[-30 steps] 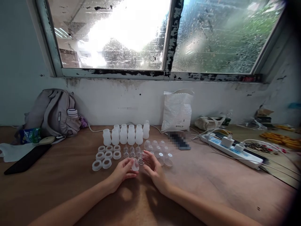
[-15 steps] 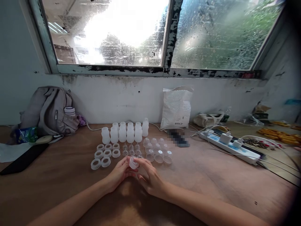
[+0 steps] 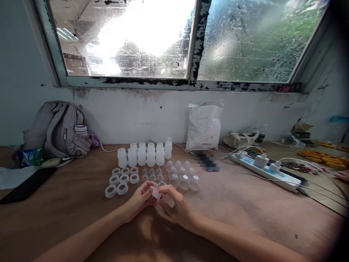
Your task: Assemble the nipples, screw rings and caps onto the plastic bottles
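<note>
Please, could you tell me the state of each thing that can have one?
Translucent piece: tilted, held by left hand and right hand
White bottles: upright
Translucent rings: flat, in rows
Small clear pieces: in rows, partly hidden
Clear caps: rim down, in rows
Plastic bag: upright
Backpack: upright
Power strip: chargers plugged in
Window frame: paint peeling

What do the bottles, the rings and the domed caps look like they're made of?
Bottles: likely matte plastic or silicone; milky, translucent. Rings: probably frosted plastic, pale and cloudy. Domed caps: likely clear, glossy plastic; highlights glint and the table shows through.
</note>
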`<state>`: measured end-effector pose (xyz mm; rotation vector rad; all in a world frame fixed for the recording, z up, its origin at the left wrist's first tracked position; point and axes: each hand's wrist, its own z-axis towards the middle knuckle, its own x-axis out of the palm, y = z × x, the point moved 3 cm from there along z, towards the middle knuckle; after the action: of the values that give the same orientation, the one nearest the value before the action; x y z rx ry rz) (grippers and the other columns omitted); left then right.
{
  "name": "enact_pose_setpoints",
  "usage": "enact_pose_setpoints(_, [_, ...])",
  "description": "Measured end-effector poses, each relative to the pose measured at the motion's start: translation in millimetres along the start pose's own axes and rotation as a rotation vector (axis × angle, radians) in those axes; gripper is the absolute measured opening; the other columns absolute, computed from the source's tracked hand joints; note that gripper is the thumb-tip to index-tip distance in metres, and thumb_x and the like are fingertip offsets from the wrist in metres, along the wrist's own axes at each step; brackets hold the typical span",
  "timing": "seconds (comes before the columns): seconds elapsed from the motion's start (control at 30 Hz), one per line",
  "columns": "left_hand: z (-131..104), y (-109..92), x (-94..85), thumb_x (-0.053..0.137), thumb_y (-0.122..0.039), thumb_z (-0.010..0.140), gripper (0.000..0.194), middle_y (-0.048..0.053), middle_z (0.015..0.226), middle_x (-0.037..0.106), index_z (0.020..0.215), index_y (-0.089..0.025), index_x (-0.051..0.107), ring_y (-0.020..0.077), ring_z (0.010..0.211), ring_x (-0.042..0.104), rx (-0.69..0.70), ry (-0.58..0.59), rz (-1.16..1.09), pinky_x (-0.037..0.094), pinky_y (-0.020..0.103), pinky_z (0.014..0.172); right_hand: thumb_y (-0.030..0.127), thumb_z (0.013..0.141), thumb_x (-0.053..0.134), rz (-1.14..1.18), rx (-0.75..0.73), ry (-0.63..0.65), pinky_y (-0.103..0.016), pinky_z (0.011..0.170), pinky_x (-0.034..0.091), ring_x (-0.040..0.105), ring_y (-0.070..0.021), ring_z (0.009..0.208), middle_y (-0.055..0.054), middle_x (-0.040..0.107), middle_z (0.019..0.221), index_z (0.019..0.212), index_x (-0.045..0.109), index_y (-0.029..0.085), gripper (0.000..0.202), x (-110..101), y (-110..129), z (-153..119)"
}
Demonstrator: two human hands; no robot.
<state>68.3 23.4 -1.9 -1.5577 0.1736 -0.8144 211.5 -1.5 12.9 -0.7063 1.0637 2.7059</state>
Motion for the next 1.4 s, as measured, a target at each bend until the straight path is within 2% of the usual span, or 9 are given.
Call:
enact_pose_setpoints(0.1, [-0.3, -0.6, 2.2, 0.058, -0.045, 0.074, 0.035, 0.001, 0.076, 0.056, 0.088, -0.017, 0.043, 0.0099, 0.065, 0.054, 0.016, 0.001, 0.022, 0.041, 0.023, 0.064, 0.023, 0.079, 0.054, 0.024, 0.044, 0.002, -0.029, 0.077, 0.044, 0.053, -0.017, 0.086, -0.006, 0.054, 0.097, 0.095, 0.051, 0.02, 0.017, -0.2, -0.3, 1.6])
enact_pose_setpoints(0.17, [-0.3, 0.2, 2.8, 0.06, -0.047, 0.072, 0.037, 0.0, 0.072, 0.055, 0.085, -0.017, 0.042, 0.0097, 0.062, 0.053, 0.012, 0.004, 0.039, 0.042, 0.023, 0.062, 0.026, 0.078, 0.056, 0.089, 0.126, 0.034, -0.027, 0.072, 0.044, 0.055, -0.0156, 0.078, -0.004, 0.057, 0.087, 0.093, 0.051, 0.018, 0.017, 1.0, -3.0, 2.5])
enact_pose_setpoints(0.27, [-0.3, 1.2, 2.9, 0.058, -0.049, 0.072, 0.037, -0.001, 0.069, 0.054, 0.08, -0.017, 0.041, 0.0103, 0.06, 0.053, 0.006, 0.009, 0.062, 0.043, 0.024, 0.06, 0.031, 0.077, 0.059, 0.27, 0.254, 0.095, -0.026, 0.067, 0.044, 0.056, -0.0139, 0.068, -0.001, 0.059, 0.072, 0.086, 0.051, 0.016, 0.019, 3.3, -6.7, 4.2])
enact_pose_setpoints(0.43, [-0.2, 2.3, 0.8, 0.048, -0.051, 0.078, 0.037, 0.003, 0.072, 0.055, 0.08, -0.015, 0.048, 0.014, 0.065, 0.055, -0.041, -0.049, 0.167, 0.046, 0.024, 0.054, 0.035, 0.071, 0.065, 0.548, 0.429, 0.093, -0.025, 0.062, 0.043, 0.056, -0.0133, 0.064, -0.001, 0.059, 0.068, 0.08, 0.054, 0.014, 0.026, 4.7, -13.3, 8.1])
enact_pose_setpoints(0.63, [0.8, 1.6, -4.2, 0.061, -0.036, 0.075, 0.026, 0.004, 0.075, 0.056, 0.077, -0.01, 0.057, 0.0106, 0.068, 0.052, -0.01, -0.107, 0.135, 0.045, 0.021, 0.059, 0.032, 0.062, 0.073, 0.763, 0.588, 0.005, -0.02, 0.053, 0.038, 0.05, -0.0094, 0.059, 0.0, 0.059, 0.069, 0.077, 0.059, 0.012, 0.028, 6.7, -27.5, 7.4])
enact_pose_setpoints(0.8, [1.6, 0.4, -7.6, 0.067, -0.03, 0.07, 0.025, 0.004, 0.079, 0.057, 0.084, -0.01, 0.06, 0.0095, 0.066, 0.05, -0.038, -0.139, 0.075, 0.043, 0.018, 0.055, 0.03, 0.064, 0.072, 0.984, 0.707, 0.048, -0.02, 0.049, 0.037, 0.045, -0.0053, 0.05, -0.002, 0.058, 0.072, 0.08, 0.061, 0.011, 0.027, 9.6, -29.1, 3.5])
enact_pose_setpoints(0.9, [2.5, 0.2, -9.3, 0.069, -0.026, 0.068, 0.025, 0.003, 0.079, 0.057, 0.086, -0.011, 0.06, 0.0078, 0.064, 0.049, -0.062, -0.151, 0.034, 0.042, 0.017, 0.055, 0.025, 0.065, 0.072, 1.075, 0.745, 0.062, -0.02, 0.051, 0.038, 0.046, -0.005, 0.05, -0.001, 0.057, 0.07, 0.082, 0.06, 0.011, 0.025, 8.7, -28.5, 3.8])
enact_pose_setpoints(1.17, [2.1, 1.6, -5.7, 0.067, -0.026, 0.071, 0.021, 0.0, 0.066, 0.05, 0.082, -0.01, 0.06, 0.005, 0.053, 0.042, -0.074, -0.032, -0.015, 0.04, 0.018, 0.051, 0.017, 0.069, 0.068, 1.235, 0.759, 0.225, -0.019, 0.052, 0.039, 0.048, -0.0056, 0.05, 0.001, 0.053, 0.058, 0.078, 0.058, 0.009, 0.016, 10.9, -30.6, 4.3])
enact_pose_setpoints(1.4, [1.0, 1.2, -6.0, 0.067, -0.026, 0.071, 0.019, 0.0, 0.066, 0.05, 0.081, -0.011, 0.06, 0.0051, 0.054, 0.042, -0.083, -0.041, -0.012, 0.039, 0.018, 0.053, 0.016, 0.07, 0.068, 1.226, 0.755, 0.223, -0.019, 0.053, 0.039, 0.047, -0.0051, 0.051, 0.001, 0.053, 0.059, 0.077, 0.058, 0.008, 0.015, 10.4, -32.9, 3.3])
